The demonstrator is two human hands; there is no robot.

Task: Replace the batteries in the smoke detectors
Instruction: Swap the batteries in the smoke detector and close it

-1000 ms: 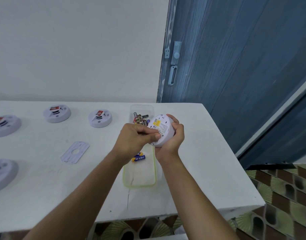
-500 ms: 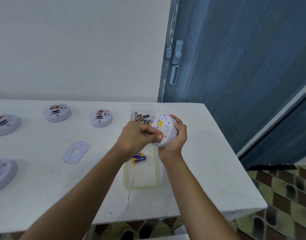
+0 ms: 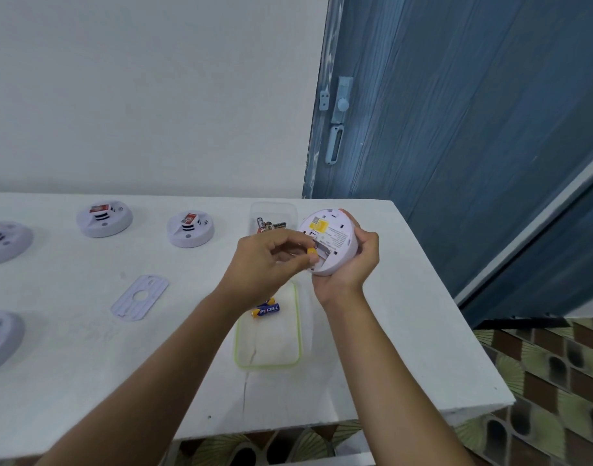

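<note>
Though aloft — detector [image 3: 337, 235] within right hand [image 3: 350, 272].

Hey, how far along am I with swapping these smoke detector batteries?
Done: the flat white mounting plate is off, lying on the white table. In hand: your right hand holds the round white smoke detector, compartment open, while your left hand pinches a yellow-tipped battery at it. Left: four more detectors on the table, two showing red-labelled cells.
</note>
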